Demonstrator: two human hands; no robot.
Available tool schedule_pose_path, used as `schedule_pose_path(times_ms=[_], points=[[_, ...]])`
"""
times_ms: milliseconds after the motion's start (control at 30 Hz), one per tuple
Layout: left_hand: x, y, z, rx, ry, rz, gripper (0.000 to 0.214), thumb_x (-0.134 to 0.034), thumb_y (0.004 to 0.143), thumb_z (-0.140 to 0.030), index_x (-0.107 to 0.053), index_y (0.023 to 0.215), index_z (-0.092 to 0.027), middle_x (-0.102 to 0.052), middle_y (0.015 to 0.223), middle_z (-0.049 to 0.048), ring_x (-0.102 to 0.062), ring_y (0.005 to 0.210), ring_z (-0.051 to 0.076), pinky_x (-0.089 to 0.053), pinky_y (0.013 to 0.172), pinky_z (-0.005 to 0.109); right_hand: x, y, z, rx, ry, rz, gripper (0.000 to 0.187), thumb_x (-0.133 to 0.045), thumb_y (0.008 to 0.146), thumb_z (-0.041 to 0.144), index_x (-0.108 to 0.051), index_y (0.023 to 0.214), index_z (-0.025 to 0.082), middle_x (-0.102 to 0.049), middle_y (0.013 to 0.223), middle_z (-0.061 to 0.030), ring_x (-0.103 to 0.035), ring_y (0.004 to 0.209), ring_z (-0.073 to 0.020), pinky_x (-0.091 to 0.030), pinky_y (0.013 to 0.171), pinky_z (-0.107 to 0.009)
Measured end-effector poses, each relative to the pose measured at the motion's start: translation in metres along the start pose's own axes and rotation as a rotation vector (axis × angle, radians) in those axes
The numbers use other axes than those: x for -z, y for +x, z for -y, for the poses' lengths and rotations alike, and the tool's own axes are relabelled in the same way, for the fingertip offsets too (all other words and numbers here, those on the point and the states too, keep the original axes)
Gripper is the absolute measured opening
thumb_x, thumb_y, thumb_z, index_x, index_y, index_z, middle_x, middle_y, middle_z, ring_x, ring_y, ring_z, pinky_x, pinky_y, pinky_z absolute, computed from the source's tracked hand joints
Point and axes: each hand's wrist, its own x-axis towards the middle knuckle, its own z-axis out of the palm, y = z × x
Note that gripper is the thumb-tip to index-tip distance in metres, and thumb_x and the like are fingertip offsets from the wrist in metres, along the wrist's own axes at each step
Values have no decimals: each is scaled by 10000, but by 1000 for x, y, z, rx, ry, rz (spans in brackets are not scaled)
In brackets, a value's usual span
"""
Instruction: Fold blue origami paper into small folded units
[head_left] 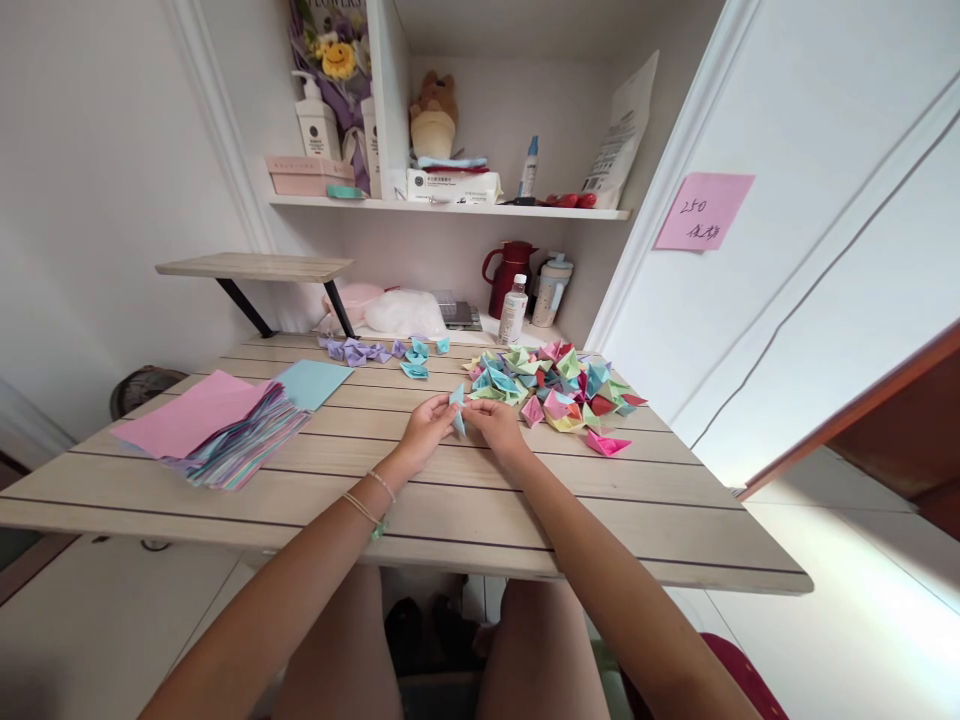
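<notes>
Between my hands, over the middle of the wooden table (pixel 420 510), is a light blue folded paper (pixel 459 410), long and narrow with pointed ends. My left hand (pixel 427 430) pinches it from the left side. From the right, the fingers of my right hand (pixel 495 420) close on its edge. Just right of my hands lies a heap of folded paper boats (pixel 562 390) in many colours, with a bright pink boat (pixel 607 444) at its near edge. Beyond my hands are several purple folded papers (pixel 356 351) and a few turquoise folded papers (pixel 416 360).
A stack of coloured paper sheets (pixel 240 440) lies at the left, topped by a pink sheet (pixel 199 405), beside a light blue sheet (pixel 315 383). Behind stand a small raised shelf (pixel 255 266), a plastic bottle (pixel 514 312), a dark red jug (pixel 510 275) and a tumbler (pixel 553 290).
</notes>
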Motion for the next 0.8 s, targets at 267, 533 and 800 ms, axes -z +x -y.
schedule_pose_path(times_ms=[267,533,800], points=[[0,-3,-5,57,-57,-3,393,-744,616,-207,-592,977,-173,-679,881,53,-618,852,147,-427,868,327,8,4,-1,218,-384,46,217,-558,727,346,-678,737,164,-685,732,-30,-592,656,-150,-449,635,-261],[3,1,-9,-143,41,81,386,-764,570,-179,-594,915,-146,-657,1002,84,-599,932,180,-407,904,343,15,4,9,354,-548,25,136,-614,708,276,-698,783,201,-701,769,-33,-615,679,-172,-459,639,-277],[2,-1,-10,-180,158,133,409,-764,575,-215,-445,830,-193,-661,857,23,-616,792,144,-442,752,279,20,2,20,533,-755,123,141,-572,778,192,-705,808,230,-693,792,-36,-587,747,-182,-437,696,-292]])
